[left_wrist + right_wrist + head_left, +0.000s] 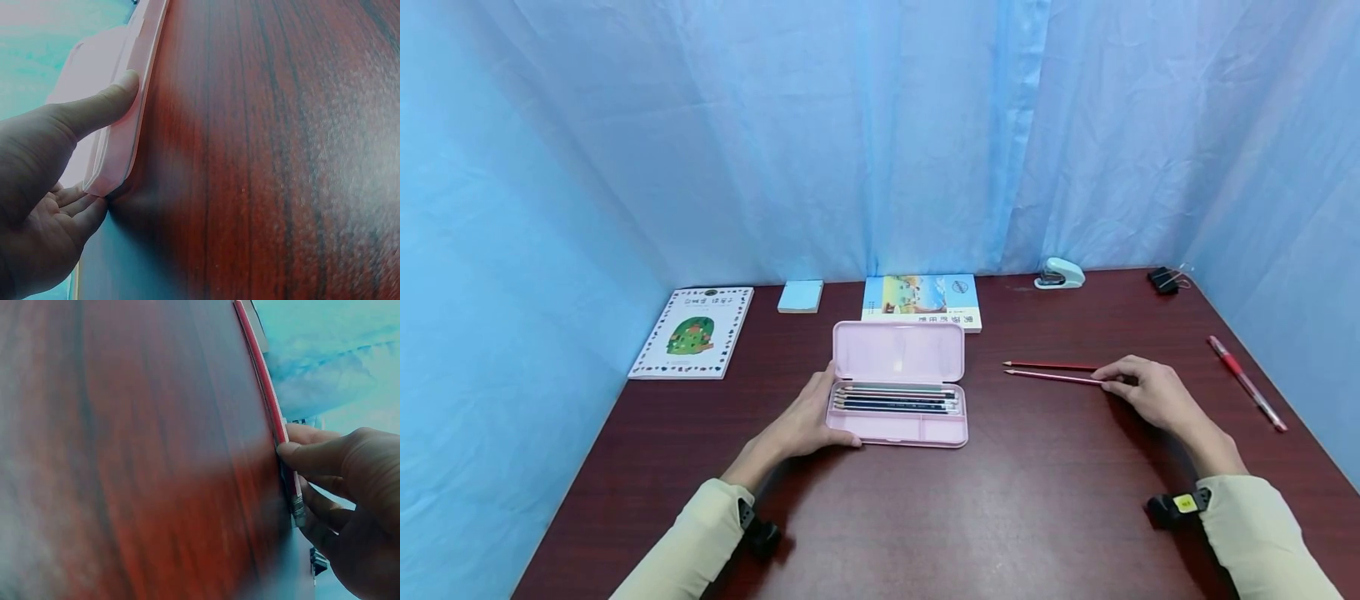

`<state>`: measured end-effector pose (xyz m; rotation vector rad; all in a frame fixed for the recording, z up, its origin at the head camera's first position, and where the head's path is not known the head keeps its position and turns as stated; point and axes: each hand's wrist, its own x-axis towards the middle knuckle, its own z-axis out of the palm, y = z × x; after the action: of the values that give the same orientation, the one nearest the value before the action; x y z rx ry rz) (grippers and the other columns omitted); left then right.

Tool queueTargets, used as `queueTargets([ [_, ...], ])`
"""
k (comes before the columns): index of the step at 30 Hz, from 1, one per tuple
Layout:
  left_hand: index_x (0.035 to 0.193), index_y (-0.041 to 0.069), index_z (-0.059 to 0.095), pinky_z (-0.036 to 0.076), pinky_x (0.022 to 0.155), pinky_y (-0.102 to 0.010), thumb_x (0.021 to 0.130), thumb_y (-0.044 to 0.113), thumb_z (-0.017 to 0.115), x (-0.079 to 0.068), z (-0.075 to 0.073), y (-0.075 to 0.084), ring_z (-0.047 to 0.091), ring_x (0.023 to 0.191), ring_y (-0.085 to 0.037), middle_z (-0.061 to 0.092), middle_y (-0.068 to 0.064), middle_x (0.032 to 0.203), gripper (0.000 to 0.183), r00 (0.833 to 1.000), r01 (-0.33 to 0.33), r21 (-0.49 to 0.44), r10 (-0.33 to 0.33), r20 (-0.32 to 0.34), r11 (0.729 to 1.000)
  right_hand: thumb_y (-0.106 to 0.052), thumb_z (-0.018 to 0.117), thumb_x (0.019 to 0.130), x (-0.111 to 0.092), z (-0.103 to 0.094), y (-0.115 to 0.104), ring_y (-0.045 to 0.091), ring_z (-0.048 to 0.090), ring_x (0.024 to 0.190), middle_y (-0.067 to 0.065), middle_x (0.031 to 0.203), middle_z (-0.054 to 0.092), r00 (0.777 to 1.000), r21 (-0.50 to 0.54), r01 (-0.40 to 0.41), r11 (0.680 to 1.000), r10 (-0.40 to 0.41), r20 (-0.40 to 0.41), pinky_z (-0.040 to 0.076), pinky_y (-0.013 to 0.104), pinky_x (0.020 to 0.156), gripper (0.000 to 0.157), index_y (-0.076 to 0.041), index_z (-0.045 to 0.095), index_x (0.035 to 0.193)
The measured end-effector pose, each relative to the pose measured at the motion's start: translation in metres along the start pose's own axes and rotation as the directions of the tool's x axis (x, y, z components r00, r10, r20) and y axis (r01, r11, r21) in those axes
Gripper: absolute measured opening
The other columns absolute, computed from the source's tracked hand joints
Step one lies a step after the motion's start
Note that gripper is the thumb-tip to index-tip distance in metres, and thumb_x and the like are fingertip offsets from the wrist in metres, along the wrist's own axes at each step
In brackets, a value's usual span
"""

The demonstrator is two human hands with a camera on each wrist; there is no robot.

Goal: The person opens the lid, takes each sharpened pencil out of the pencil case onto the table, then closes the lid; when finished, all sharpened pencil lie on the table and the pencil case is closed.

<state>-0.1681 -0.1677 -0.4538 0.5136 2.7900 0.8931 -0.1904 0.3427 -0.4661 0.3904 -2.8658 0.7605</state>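
A pink pencil case (pixel 943 428) lies with its lid (pixel 898 352) raised, and several pencils (pixel 895 407) lie side by side in its long rear compartment. My left hand (pixel 808 417) grips the case's left end, the thumb (pixel 119 97) on its front wall and the other fingers around the left side and back. To the right, my right hand (pixel 1142 390) pinches a pink pencil (pixel 1048 377) near its eraser end between thumb and fingers. A red pencil (pixel 1045 364) lies just behind it, its rear end hidden by that hand. Both points face left, toward the case.
Behind the case lies a picture book (pixel 921 300), with a sticky-note pad (pixel 801 297) and a white book (pixel 692 333) to the left. A stapler (pixel 1062 273) and a black binder clip (pixel 1163 281) stand at the back right. A red pen (pixel 1247 383) lies near the right edge.
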Motion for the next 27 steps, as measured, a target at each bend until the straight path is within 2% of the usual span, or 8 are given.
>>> queueTargets([
  [3, 0.149, 0.007, 0.003, 0.031, 0.102, -0.039, 0.06, 0.048, 0.082, 0.0, -0.001, 0.0, 0.037, 0.118, -0.021, 0.034, -0.012, 0.135, 0.126, 1.0, -0.003, 0.002, 0.003, -0.004, 1.0, -0.001, 0.066, 0.081, 0.003, -0.001, -0.003, 0.027, 0.055, 0.085, 0.01, 0.093, 0.063, 1.0, -0.023, 0.021, 1.0, -0.021, 0.003, 0.041, 0.048, 0.074, 0.016, -0.01, 0.07, 0.093],
  [6, 0.148, 0.006, 0.003, 0.031, 0.102, -0.038, 0.061, 0.048, 0.082, 0.0, -0.001, -0.001, 0.037, 0.118, -0.021, 0.034, -0.012, 0.135, 0.126, 1.0, -0.006, 0.01, 0.007, -0.004, 1.0, 0.002, 0.065, 0.081, 0.009, -0.002, -0.017, 0.03, 0.055, 0.087, 0.012, 0.095, 0.062, 0.999, -0.032, 0.044, 0.998, -0.044, 0.015, 0.041, 0.051, 0.076, 0.017, -0.008, 0.069, 0.095],
  [11, 0.148, 0.007, 0.002, 0.032, 0.101, -0.038, 0.06, 0.048, 0.082, 0.001, -0.001, -0.001, 0.038, 0.117, -0.021, 0.035, -0.011, 0.134, 0.126, 1.0, -0.001, 0.009, 0.001, -0.002, 1.0, 0.002, 0.066, 0.079, 0.022, 0.007, -0.06, 0.027, 0.056, 0.087, 0.009, 0.094, 0.062, 0.989, -0.012, 0.147, 0.989, -0.147, -0.001, 0.042, 0.048, 0.076, 0.02, -0.008, 0.07, 0.096],
  [16, 0.149, 0.008, 0.001, 0.031, 0.102, -0.038, 0.06, 0.05, 0.082, 0.001, 0.0, 0.0, 0.037, 0.118, -0.021, 0.033, -0.011, 0.136, 0.127, 1.0, 0.013, 0.002, -0.013, 0.003, 1.0, -0.001, 0.069, 0.079, 0.033, 0.032, -0.108, 0.023, 0.059, 0.092, 0.005, 0.097, 0.062, 0.96, 0.074, 0.277, 0.958, -0.279, 0.004, 0.044, 0.044, 0.079, 0.024, -0.009, 0.068, 0.101],
  [22, 0.149, 0.008, 0.002, 0.03, 0.103, -0.039, 0.06, 0.049, 0.082, 0.001, 0.0, 0.0, 0.036, 0.12, -0.021, 0.033, -0.012, 0.136, 0.127, 1.0, 0.014, 0.0, -0.014, -0.001, 1.0, -0.007, 0.067, 0.082, 0.037, 0.061, -0.164, 0.018, 0.056, 0.098, 0.002, 0.105, 0.062, 0.923, 0.169, 0.335, 0.927, -0.359, 0.138, 0.044, 0.042, 0.086, 0.026, -0.008, 0.065, 0.108],
  [26, 0.149, 0.007, 0.002, 0.03, 0.103, -0.038, 0.06, 0.048, 0.083, 0.0, 0.001, 0.0, 0.036, 0.12, -0.021, 0.034, -0.012, 0.136, 0.127, 1.0, 0.013, 0.004, -0.013, -0.006, 1.0, -0.01, 0.063, 0.085, 0.037, 0.08, -0.188, 0.018, 0.055, 0.101, 0.004, 0.108, 0.061, 0.882, 0.137, 0.38, 0.915, -0.403, 0.244, 0.043, 0.04, 0.089, 0.027, -0.006, 0.063, 0.112],
  [27, 0.149, 0.007, 0.002, 0.03, 0.103, -0.038, 0.06, 0.048, 0.083, 0.0, 0.001, 0.0, 0.036, 0.119, -0.021, 0.034, -0.012, 0.136, 0.127, 1.0, 0.011, 0.001, -0.011, -0.006, 1.0, -0.011, 0.062, 0.086, 0.038, 0.084, -0.192, 0.019, 0.054, 0.102, 0.004, 0.109, 0.061, 0.878, 0.118, 0.379, 0.918, -0.397, 0.267, 0.043, 0.039, 0.089, 0.027, -0.006, 0.062, 0.113],
])
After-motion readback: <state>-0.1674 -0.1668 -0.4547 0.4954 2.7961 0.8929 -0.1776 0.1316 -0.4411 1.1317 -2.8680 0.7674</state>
